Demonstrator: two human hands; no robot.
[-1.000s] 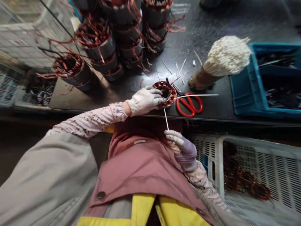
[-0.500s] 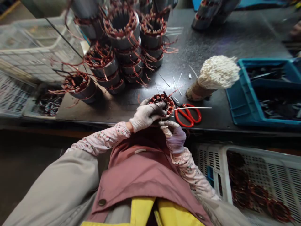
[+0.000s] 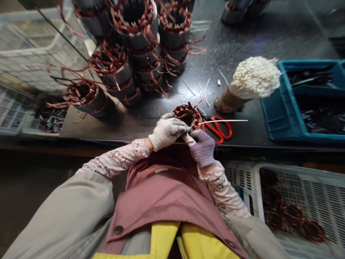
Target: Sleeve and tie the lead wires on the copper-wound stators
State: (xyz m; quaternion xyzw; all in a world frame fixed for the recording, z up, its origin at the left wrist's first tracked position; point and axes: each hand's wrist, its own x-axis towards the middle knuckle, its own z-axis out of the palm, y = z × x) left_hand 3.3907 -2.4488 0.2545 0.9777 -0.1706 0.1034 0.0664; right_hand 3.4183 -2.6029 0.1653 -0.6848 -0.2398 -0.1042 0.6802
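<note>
At the table's near edge, my left hand (image 3: 168,130), in a whitish glove, is wrapped round the left and near side of a small stator (image 3: 198,116) with copper windings. My right hand (image 3: 202,145), in a purple glove, is closed with its fingertips against the near rim, meeting the left fingers. What those fingertips pinch is hidden. From the stator's right side a thin white cord (image 3: 229,121) sticks out over red-handled scissors (image 3: 223,129), which lie just right of the stator.
Stacked stators (image 3: 134,36) with loose copper leads stand at the back left. A bundle of white cords (image 3: 254,77) stands right, beside a blue bin (image 3: 277,126). Cut cord pieces (image 3: 203,94) litter the table. A white crate (image 3: 258,194) with wound rings sits low right.
My right hand has moved up and in, from just below the stator to its near rim, and now meets my left fingers. The left fingers have slid off the stator's opening toward the near rim.
</note>
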